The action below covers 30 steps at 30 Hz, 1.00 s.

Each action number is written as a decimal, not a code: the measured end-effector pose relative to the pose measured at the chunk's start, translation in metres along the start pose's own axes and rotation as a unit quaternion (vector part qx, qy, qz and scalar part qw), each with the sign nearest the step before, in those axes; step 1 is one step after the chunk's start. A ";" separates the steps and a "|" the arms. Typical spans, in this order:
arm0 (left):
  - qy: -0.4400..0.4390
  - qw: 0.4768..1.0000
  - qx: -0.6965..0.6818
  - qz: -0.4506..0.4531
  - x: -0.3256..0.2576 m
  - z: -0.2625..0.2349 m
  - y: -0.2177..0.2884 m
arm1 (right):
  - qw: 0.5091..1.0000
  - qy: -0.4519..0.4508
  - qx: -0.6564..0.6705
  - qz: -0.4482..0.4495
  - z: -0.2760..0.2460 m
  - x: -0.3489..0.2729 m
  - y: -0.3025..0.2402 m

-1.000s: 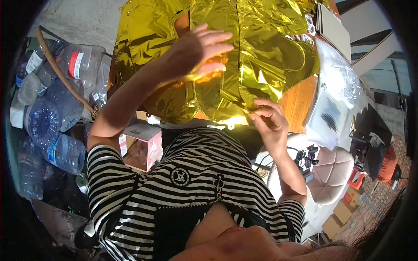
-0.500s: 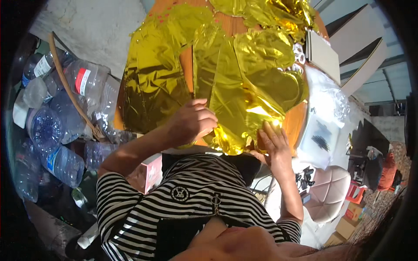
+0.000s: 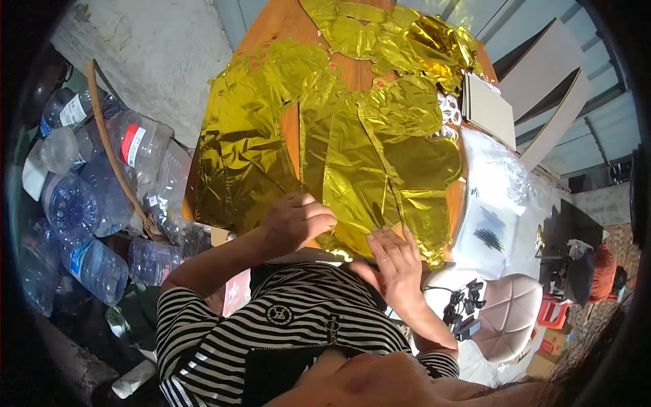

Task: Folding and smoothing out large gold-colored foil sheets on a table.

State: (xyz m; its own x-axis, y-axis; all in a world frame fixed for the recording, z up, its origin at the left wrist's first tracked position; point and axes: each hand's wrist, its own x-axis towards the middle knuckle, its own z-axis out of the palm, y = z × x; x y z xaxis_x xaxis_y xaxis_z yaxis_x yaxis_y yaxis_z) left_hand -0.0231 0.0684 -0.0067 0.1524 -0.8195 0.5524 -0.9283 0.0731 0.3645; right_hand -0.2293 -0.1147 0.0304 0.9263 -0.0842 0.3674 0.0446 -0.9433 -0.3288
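Left-hand fingers (image 3: 317, 222) are curling inward, with the thumb lying across toward the right; cannot tell whether they are pinching foil or only pressing on it. Right-hand fingers (image 3: 385, 249) are stretching out nearly straight, lying on the foil, while the thumb is pointing off to the left by the near edge; cannot tell whether thumb and fingers are gripping. The left hand (image 3: 298, 220) and right hand (image 3: 399, 271) are working apart from each other, both at the near edge of the gold foil (image 3: 349, 159).

The foil is spreading over the wooden table (image 3: 274, 22), wrinkling and catching bright light. A narrow strip of bare wood is showing between its left part and its middle part. More gold foil (image 3: 441, 44) is lying crumpled at the far end. Small red dots (image 3: 255, 57) are scattering along the far left edge.

Right of the foil, white rings (image 3: 447, 108) are lying beside a stack of boards (image 3: 491, 112); clear plastic (image 3: 491, 203) is covering the area nearer the person.

Farther out, empty bottles (image 3: 71, 210) are crowding the left side, with a curved stick (image 3: 112, 139) leaning over them. Black cables (image 3: 466, 298) are lying next to a padded pink seat (image 3: 510, 312) on the right.
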 end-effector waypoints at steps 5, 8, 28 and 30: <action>-0.049 0.998 -0.010 -0.026 -0.005 0.010 -0.005 | 0.990 0.011 0.133 0.054 0.008 0.007 0.014; 0.014 0.989 0.009 -0.148 0.004 0.001 -0.002 | 0.977 0.069 0.165 0.116 0.011 0.008 0.030; 0.090 0.973 0.046 -0.209 -0.052 -0.053 0.027 | 0.993 0.068 0.095 -0.016 0.026 0.024 0.027; 0.075 0.983 0.043 -0.162 -0.020 -0.033 0.040 | 0.993 0.053 0.105 -0.019 0.028 0.030 0.020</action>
State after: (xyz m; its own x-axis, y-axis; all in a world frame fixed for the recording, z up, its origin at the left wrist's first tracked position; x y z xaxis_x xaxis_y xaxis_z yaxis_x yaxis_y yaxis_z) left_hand -0.0521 0.1070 0.0214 0.4874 -0.6987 0.5237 -0.8469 -0.2324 0.4782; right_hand -0.1898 -0.1276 0.0105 0.8785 -0.0926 0.4687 0.1665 -0.8602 -0.4820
